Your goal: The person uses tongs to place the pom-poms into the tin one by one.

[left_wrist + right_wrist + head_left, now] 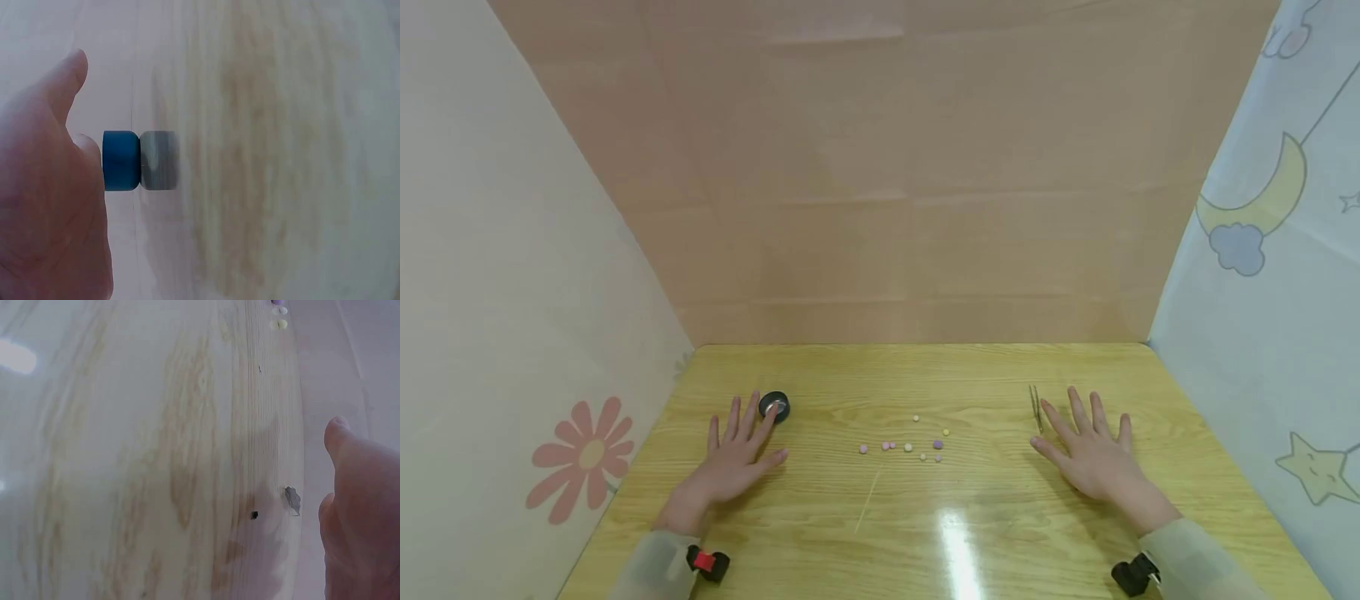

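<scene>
now both hands lie flat on the wooden table (pixel 1075 367), fingers spread, grasping nothing. the left hand (pixel 733 462) has a fingertip touching one small dark round container (pixel 774 406), contents unclear. the right hand (pixel 1093 454) rests just beside one pair of tweezers (pixel 1035 407). between the hands, right of the container, lie about nine small beads (pixel 908 447) and one thin stick (pixel 868 500).

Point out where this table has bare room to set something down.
Free: the far strip of the table beyond the beads, and the near middle between left hand and right hand. Crowded: around the beads, the black jar and tweezers.
</scene>
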Demonstrator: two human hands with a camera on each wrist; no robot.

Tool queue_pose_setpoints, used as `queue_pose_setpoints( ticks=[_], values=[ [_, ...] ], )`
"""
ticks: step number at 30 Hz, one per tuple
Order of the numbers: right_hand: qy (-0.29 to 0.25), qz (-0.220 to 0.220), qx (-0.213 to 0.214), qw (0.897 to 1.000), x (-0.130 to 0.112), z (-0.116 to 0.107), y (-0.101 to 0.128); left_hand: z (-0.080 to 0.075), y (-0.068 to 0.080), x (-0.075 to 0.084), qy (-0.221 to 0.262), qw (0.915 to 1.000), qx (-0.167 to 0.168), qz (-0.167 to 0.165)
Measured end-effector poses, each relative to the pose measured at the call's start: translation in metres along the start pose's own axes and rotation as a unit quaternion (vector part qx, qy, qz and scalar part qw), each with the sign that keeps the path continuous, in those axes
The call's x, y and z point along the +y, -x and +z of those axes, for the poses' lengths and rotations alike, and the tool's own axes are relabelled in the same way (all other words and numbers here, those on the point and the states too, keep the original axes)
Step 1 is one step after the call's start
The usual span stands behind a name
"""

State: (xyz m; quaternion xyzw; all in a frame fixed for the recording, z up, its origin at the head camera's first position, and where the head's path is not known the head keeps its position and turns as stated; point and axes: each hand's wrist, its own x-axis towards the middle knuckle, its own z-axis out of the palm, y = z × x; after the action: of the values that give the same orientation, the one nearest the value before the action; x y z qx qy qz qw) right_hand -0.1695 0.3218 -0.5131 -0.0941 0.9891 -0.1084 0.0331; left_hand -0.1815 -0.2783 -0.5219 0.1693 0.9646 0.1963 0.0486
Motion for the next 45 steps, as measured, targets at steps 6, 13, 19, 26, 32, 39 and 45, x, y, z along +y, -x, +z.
queue_pose_setpoints(
  ticks=[6, 13, 19, 26, 32, 39, 45],
  values=[
    [-0.011, -0.006, 0.002, 1.0, -0.001, 0.0, 0.002, 0.009, 0.0, -0.006, 0.02, 0.9998, 0.008, 0.002],
    [-0.045, -0.019, 0.027, 0.998, 0.0, -0.002, -0.001, 0.008, 0.006, -0.012, 0.12, 0.9926, 0.022, 0.002],
    [-0.089, -0.042, 0.065, 0.993, 0.003, -0.002, -0.013, 0.0, 0.0, -0.02, 0.219, 0.9739, 0.06, -0.008],
    [-0.17, -0.019, 0.068, 0.983, 0.002, -0.007, -0.018, -0.005, -0.018, -0.012, 0.285, 0.949, 0.116, -0.07],
    [-0.216, 0.016, 0.067, 0.974, 0.001, -0.014, -0.024, -0.005, -0.031, -0.001, 0.306, 0.9315, 0.168, -0.103],
    [-0.221, 0.067, 0.045, 0.972, 0.003, -0.017, -0.03, 0.003, -0.044, -0.001, 0.338, 0.9111, 0.19, -0.141],
    [-0.226, 0.09, 0.064, 0.968, 0.004, -0.017, -0.034, 0.012, -0.05, -0.001, 0.355, 0.9005, 0.199, -0.155]
  ],
)
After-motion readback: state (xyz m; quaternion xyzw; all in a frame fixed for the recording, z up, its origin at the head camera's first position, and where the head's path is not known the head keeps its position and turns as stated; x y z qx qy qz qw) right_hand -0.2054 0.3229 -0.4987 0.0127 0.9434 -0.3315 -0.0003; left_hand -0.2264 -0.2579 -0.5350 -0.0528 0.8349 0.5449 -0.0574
